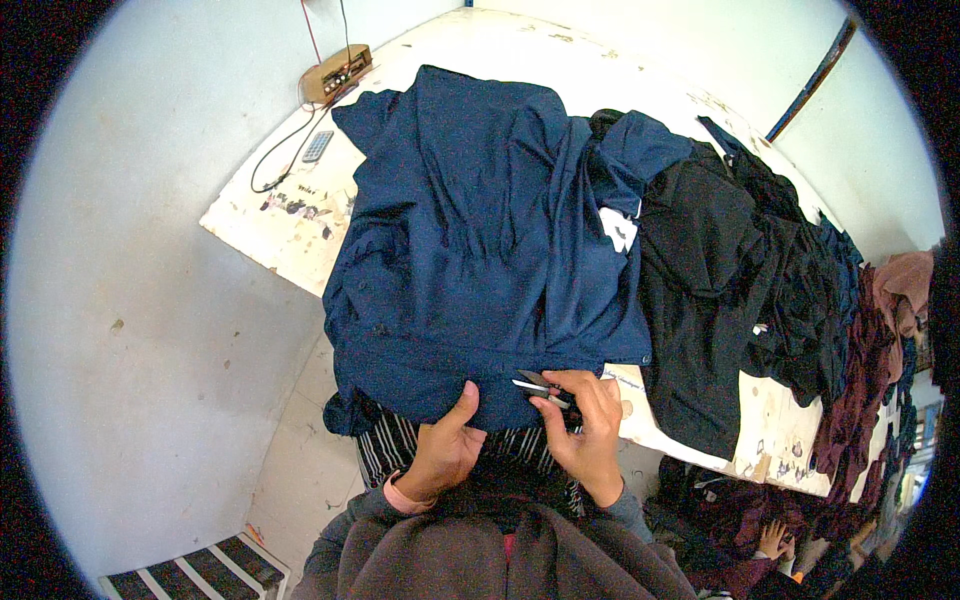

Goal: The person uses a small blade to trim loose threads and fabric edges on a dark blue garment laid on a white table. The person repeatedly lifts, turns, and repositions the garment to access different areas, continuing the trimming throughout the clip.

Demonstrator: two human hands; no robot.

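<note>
A navy blue garment [470, 230] with gathers and small buttons lies spread over the table, its near edge hanging toward me. At that edge is my left hand [446, 452], closed on the cloth with the thumb on top and the fingers hidden below. To its right, my right hand [586, 430] holds a pair of thread snips [540, 388] between thumb and fingers. The blades point left, just over the navy cloth. A white paper or label [619, 229] shows at the garment's right side.
Black garments [705, 290] are heaped on the white table [270, 235] to the right, with maroon cloth [850, 420] beyond. A brown box-shaped device [336, 74] with wires and a remote control [318, 146] sit far left. Another person's hand [773, 540] shows lower right; a striped seat [195, 572] stands lower left.
</note>
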